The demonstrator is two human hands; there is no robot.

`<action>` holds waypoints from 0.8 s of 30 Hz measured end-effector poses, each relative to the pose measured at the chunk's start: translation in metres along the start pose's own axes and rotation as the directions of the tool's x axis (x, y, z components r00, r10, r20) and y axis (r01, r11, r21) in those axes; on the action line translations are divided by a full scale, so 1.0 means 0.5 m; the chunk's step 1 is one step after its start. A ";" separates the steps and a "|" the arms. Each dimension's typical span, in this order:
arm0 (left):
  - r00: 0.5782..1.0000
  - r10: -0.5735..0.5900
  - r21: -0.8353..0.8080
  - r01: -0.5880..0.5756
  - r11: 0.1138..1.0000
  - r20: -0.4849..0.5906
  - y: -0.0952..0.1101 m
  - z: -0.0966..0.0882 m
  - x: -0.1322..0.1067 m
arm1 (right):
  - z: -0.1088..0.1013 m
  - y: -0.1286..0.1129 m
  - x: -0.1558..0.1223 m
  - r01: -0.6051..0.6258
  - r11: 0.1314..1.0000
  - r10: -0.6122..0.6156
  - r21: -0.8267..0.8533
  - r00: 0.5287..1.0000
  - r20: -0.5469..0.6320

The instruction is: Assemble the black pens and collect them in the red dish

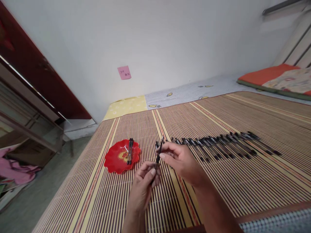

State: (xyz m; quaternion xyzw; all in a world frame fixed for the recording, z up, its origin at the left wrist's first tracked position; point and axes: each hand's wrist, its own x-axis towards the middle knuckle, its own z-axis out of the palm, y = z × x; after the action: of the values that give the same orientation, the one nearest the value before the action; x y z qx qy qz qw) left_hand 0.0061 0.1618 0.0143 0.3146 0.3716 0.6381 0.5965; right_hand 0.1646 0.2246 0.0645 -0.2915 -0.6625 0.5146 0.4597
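Both my hands are closed on one dark pen (159,153), held tilted above the striped mat with its pale tip pointing up and away. My left hand (145,178) grips the lower end. Higher up the barrel, my right hand (178,160) pinches it between thumb and fingers. Left of my hands lies a red scalloped plate (111,161) with a gold print; a couple of dark pens (130,151) and a small white stick (126,148) rest in it. A long row of dark pens (218,145) lies on the mat to the right, partly behind my right hand.
The bamboo mat (109,200) covers a bed against a white wall bearing a pink note (124,72). An orange folded quilt (269,76) lies at the far right. Beyond the bed's left side are a dark red door (41,64) and pink cloth (17,168).
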 end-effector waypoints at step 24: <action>0.998 -0.043 0.011 0.042 0.999 0.048 -0.003 0.013 -0.009 | -0.021 0.008 0.009 -0.055 0.998 0.055 0.016 0.998 -0.032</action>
State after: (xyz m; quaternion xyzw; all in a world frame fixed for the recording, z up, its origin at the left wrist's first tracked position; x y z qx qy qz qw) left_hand 0.0126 0.1579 0.0165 0.3250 0.3671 0.6156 0.6171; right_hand 0.1721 0.2342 0.0625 -0.3145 -0.6427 0.5272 0.4584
